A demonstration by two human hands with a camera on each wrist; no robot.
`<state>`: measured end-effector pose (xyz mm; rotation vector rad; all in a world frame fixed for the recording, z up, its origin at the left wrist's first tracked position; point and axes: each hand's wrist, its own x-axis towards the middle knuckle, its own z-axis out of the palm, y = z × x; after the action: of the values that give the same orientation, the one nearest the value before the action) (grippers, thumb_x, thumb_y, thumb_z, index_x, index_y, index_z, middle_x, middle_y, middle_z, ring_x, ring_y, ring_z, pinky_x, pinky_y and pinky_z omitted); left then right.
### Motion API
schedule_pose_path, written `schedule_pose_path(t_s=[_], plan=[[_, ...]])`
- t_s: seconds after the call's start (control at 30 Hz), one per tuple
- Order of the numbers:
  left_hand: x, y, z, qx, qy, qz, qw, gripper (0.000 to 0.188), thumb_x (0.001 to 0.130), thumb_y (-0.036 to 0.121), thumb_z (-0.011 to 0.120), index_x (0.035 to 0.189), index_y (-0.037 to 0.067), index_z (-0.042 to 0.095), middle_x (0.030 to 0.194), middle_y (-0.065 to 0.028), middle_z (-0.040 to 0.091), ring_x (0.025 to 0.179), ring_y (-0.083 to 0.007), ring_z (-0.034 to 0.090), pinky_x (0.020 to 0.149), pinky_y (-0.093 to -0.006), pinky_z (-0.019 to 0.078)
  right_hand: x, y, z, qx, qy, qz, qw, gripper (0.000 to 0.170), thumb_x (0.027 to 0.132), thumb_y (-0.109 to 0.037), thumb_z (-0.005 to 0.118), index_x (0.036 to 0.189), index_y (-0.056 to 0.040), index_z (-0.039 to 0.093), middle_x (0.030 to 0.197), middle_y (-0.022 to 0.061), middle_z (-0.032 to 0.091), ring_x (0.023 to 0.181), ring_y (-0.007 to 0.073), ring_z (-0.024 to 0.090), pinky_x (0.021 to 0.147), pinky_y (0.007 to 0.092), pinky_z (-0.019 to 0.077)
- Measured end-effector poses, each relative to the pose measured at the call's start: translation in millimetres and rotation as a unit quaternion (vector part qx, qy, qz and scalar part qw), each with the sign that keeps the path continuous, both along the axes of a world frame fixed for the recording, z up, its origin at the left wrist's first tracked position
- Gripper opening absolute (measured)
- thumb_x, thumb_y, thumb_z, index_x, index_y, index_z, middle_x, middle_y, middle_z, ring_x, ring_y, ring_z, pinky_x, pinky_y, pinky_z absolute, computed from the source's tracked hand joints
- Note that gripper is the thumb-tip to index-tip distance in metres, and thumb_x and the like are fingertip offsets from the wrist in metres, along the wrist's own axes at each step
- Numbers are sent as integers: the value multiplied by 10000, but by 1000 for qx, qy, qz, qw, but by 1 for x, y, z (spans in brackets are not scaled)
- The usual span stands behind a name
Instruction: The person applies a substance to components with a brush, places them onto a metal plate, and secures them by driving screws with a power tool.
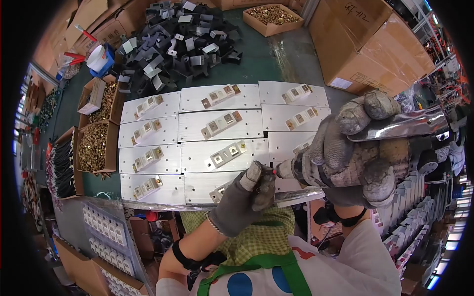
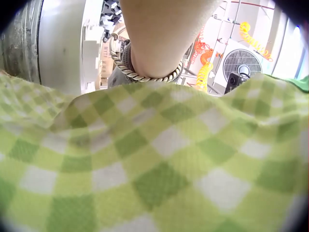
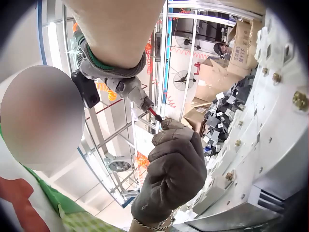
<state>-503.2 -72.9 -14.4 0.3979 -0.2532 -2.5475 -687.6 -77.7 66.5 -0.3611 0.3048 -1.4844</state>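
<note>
In the head view, my gloved right hand (image 1: pixel 353 148) grips a driver-like tool with a shiny metal part (image 1: pixel 405 123). Its narrow nose points left, ending in a red-and-dark bit (image 1: pixel 274 171). The gloved left hand (image 1: pixel 247 195) has thumb and fingers pinched at that bit's end; whether a screw is there, I cannot tell. From the right wrist view, the left hand's (image 3: pixel 174 166) fingers are curled at the tip of the red bit (image 3: pixel 153 112). Below both hands lie silver plates (image 1: pixel 222 153) bearing pale blocks. An arm and checked apron (image 2: pixel 159 145) fill the left wrist view.
Black brackets (image 1: pixel 182 44) are heaped at the back of the green table. Boxes of brass-coloured screws (image 1: pixel 96 148) stand at the left, another (image 1: pixel 273 19) at the back. A large carton (image 1: pixel 370 49) stands back right. Rows of pale blocks (image 1: pixel 106 227) lie lower left.
</note>
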Motion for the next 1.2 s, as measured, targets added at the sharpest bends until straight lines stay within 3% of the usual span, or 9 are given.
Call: schedule_pose_path(t_s=[0.13, 0.27, 0.33, 0.43, 0.6, 0.73, 0.9, 1.0, 1.2], plan=[[-1, -2, 6, -36, -41, -8, 998, 424, 876, 493, 455, 756, 87, 477, 574, 16, 384, 494, -75, 318, 482, -213, 268, 5, -13, -13, -111, 106, -4, 988, 543, 807, -168, 610, 1245, 9, 344, 1075, 182, 527, 832, 256, 581, 683, 386, 514], [-2, -2, -3, -82, -65, 14, 994, 429, 882, 490, 445, 915, 67, 510, 699, -13, 464, 575, -91, 395, 544, -225, 331, 7, -18, -11, -227, 226, -62, 945, 483, 815, -163, 582, 1212, 24, 381, 1044, 173, 547, 773, 240, 592, 641, 352, 517], [-12, 4, 6, -97, -119, 89, 984, 451, 890, 476, 438, 1030, 54, 509, 798, -37, 507, 644, -102, 446, 586, -235, 363, 5, -23, -7, -275, 288, -139, 907, 455, 819, -160, 567, 1196, 31, 400, 1029, 168, 557, 743, 231, 598, 620, 335, 519], [-7, 8, 6, 69, -80, 77, 991, 454, 914, 417, 421, 1170, 44, 458, 959, -67, 527, 756, -126, 485, 637, -253, 390, -8, -53, -12, -287, 409, -298, 813, 416, 825, -157, 546, 1171, 43, 428, 1006, 160, 573, 699, 219, 606, 589, 309, 521], [21, 6, 16, -4, -155, 41, 987, 348, 885, 285, 484, 1151, 61, 482, 1061, -97, 532, 693, -131, 455, 560, -213, 353, -36, -110, -31, -214, 572, -386, 691, 348, 806, -56, 542, 1131, 43, 468, 968, 146, 593, 710, 206, 619, 573, 307, 528], [32, 9, 21, -31, -201, 53, 978, 285, 884, 299, 495, 1070, 83, 507, 864, -60, 557, 492, -91, 370, 465, -209, 293, -46, -133, -38, -201, 514, -346, 759, 367, 759, 56, 563, 1117, 24, 486, 936, 128, 607, 718, 182, 609, 574, 301, 523], [40, 8, 16, -30, -215, 45, 975, 250, 863, 290, 541, 1003, 85, 506, 727, -21, 533, 446, -90, 358, 456, -207, 286, -53, -141, -47, -229, 544, -363, 721, 342, 772, 43, 558, 1107, 15, 500, 927, 126, 615, 696, 170, 599, 555, 276, 508], [41, 6, 13, -31, -211, 25, 977, 322, 862, 289, 549, 1065, 47, 481, 777, -19, 527, 583, -73, 446, 497, -176, 345, -45, -136, -41, -203, 489, -344, 775, 322, 773, 44, 556, 1091, 18, 512, 917, 125, 620, 676, 164, 599, 554, 262, 499], [44, 5, 13, -21, -210, 34, 977, 297, 850, 254, 561, 1050, 47, 488, 817, -32, 552, 613, -103, 491, 514, -207, 385, -47, -138, -43, -172, 492, -333, 786, 302, 779, 27, 563, 1078, 14, 523, 900, 111, 623, 664, 160, 600, 554, 252, 493]])
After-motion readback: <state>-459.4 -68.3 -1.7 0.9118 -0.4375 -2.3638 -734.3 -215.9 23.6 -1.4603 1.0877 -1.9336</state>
